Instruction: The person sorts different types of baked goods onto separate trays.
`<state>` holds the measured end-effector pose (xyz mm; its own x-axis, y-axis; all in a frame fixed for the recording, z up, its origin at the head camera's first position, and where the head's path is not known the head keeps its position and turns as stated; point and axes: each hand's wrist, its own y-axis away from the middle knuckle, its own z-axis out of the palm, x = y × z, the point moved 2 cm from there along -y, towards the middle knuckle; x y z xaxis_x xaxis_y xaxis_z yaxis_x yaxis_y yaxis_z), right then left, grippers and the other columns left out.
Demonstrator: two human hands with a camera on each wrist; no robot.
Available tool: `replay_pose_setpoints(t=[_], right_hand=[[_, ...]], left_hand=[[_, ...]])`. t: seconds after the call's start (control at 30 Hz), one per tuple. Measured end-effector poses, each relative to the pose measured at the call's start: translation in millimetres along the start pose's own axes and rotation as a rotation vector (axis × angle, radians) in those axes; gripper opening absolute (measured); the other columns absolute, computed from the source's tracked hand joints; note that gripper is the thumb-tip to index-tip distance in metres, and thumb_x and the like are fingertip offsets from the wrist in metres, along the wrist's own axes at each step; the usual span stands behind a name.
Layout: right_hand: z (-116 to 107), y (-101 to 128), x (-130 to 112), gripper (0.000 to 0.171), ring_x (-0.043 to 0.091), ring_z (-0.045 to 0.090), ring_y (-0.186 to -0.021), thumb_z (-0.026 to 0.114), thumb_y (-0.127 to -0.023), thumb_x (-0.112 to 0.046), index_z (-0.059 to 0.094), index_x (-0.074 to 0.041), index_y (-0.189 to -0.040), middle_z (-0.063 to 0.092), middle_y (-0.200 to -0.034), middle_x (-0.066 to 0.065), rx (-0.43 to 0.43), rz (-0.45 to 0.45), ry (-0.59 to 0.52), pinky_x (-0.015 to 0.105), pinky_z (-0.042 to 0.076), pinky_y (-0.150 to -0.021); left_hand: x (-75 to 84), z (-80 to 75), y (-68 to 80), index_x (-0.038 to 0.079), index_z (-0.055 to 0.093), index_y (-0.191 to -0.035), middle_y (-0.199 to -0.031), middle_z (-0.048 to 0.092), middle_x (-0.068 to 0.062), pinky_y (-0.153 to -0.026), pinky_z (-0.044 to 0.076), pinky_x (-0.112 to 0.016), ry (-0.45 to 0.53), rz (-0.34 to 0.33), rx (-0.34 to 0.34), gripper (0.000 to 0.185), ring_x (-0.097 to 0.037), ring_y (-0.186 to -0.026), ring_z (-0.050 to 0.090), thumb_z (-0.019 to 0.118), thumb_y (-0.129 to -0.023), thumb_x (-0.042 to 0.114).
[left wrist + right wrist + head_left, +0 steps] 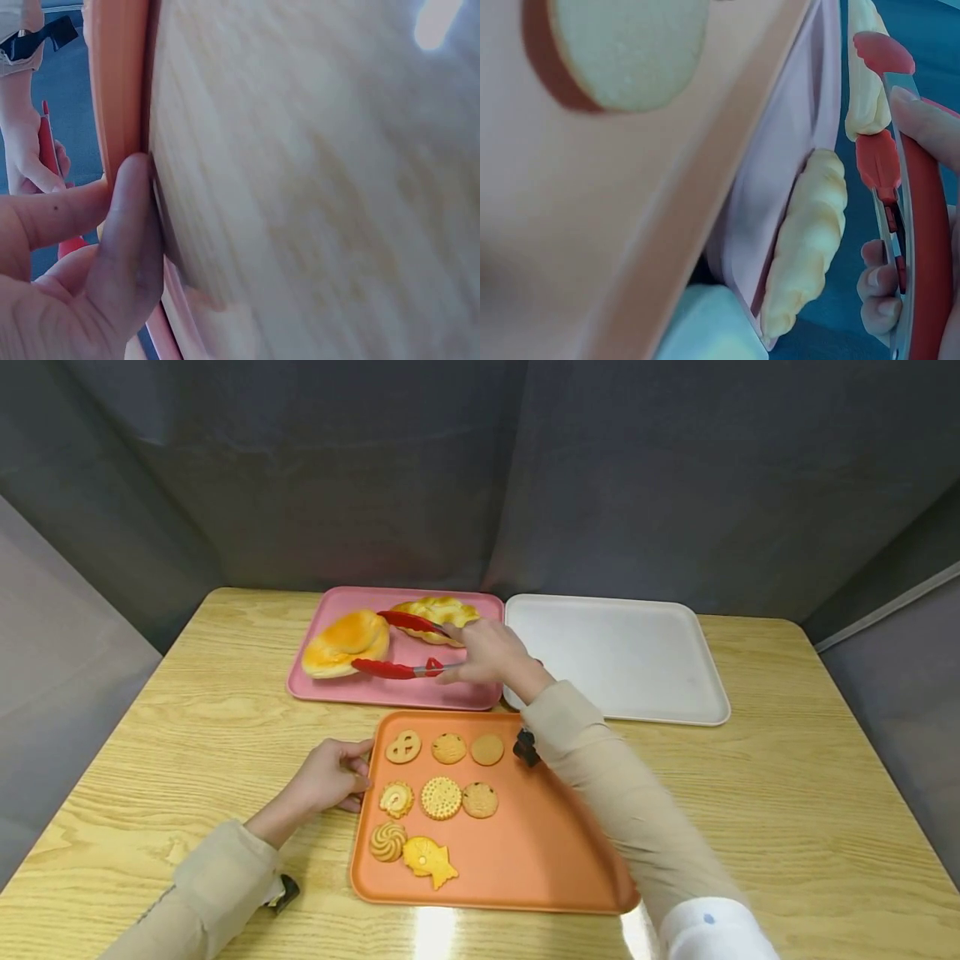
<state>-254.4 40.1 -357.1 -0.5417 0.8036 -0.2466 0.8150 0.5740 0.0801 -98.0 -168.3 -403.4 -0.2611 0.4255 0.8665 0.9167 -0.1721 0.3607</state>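
Right hand (491, 653) was curled round the handles of the red tongs (401, 646), fingers and thumb closed on them over the pink tray (390, 693). Tong arms stood spread apart, tips at either side of the round bun (347, 642) on the pink tray's left half; whether the tips touched the bun was hard to tell. A braided loaf (437, 610) lay at the back of the same tray, just behind the upper tong arm. Left hand (327, 777) gripped the left rim of the orange tray (555, 852), thumb on top of the edge and fingers curled against it; left wrist view showed the thumb (131, 225) pressed on the orange rim. Eight cookies (441, 798) sat in rows on the orange tray's left part. A white tray (622, 668) lay to the right of the pink one, all on a wooden table (787, 793).
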Motion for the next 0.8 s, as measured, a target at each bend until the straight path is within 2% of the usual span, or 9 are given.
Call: replay_pose_setpoints(t=[0.07,0.17,0.27,0.4,0.63,0.8], right_hand=[[2.7,-2.3,-1.6,0.079,0.018,0.048,-0.080,0.067,-0.069,-0.056,0.047,-0.016,-0.134,0.058,-0.076,0.001,-0.005,0.002,0.002,0.032,0.047,-0.069],[6.5,-5.3,-2.8,0.079,0.020,0.049,-0.089,0.068,-0.068,-0.056,0.049,-0.015,-0.133,0.062,-0.096,0.004,0.000,0.004,0.003,0.037,0.046,-0.082],[10.2,-7.2,-3.5,0.079,0.020,0.049,-0.089,0.070,-0.067,-0.055,0.050,-0.014,-0.132,0.063,-0.096,0.004,0.002,0.013,0.006,0.040,0.045,-0.086],[12.8,-7.1,-3.8,0.081,0.020,0.049,-0.085,0.070,-0.066,-0.056,0.050,-0.012,-0.131,0.059,-0.083,0.002,-0.019,0.035,0.028,0.040,0.046,-0.085],[3.8,1.0,-5.8,0.091,0.022,0.049,-0.092,0.070,-0.064,-0.060,0.042,-0.013,-0.137,0.058,-0.107,0.008,-0.046,0.069,0.040,0.040,0.047,-0.085],[-8.0,11.4,-6.9,0.095,0.020,0.051,-0.079,0.068,-0.064,-0.062,0.035,-0.017,-0.141,0.057,-0.104,0.010,-0.026,0.070,0.055,0.034,0.049,-0.070]], left_hand=[[-0.2,0.0,0.1,-0.007,0.038,-0.133,-0.077,0.051,-0.014,-0.048,0.054,-0.036,-0.002,0.002,0.002,0.058,-0.018,-0.050,0.055,0.055,-0.078,-0.014],[0.1,-0.1,0.2,-0.008,0.037,-0.133,-0.076,0.051,-0.014,-0.048,0.054,-0.036,-0.004,0.011,0.000,0.058,-0.018,-0.050,0.055,0.055,-0.078,-0.014],[-0.1,-0.2,-0.2,-0.008,0.037,-0.133,-0.076,0.052,-0.014,-0.047,0.054,-0.036,-0.006,0.012,0.001,0.058,-0.017,-0.050,0.055,0.055,-0.078,-0.014],[-1.0,0.1,-0.8,-0.007,0.038,-0.133,-0.076,0.051,-0.013,-0.047,0.054,-0.035,-0.008,0.009,0.000,0.059,-0.017,-0.050,0.055,0.055,-0.078,-0.014],[-2.0,-0.2,-2.8,-0.007,0.038,-0.133,-0.076,0.051,-0.014,-0.048,0.054,-0.036,-0.007,0.004,-0.003,0.058,-0.018,-0.051,0.055,0.055,-0.078,-0.013],[-1.2,-0.9,-4.2,-0.007,0.037,-0.134,-0.078,0.052,-0.016,-0.048,0.054,-0.036,-0.005,0.002,-0.008,0.057,-0.018,-0.052,0.056,0.054,-0.079,-0.013]])
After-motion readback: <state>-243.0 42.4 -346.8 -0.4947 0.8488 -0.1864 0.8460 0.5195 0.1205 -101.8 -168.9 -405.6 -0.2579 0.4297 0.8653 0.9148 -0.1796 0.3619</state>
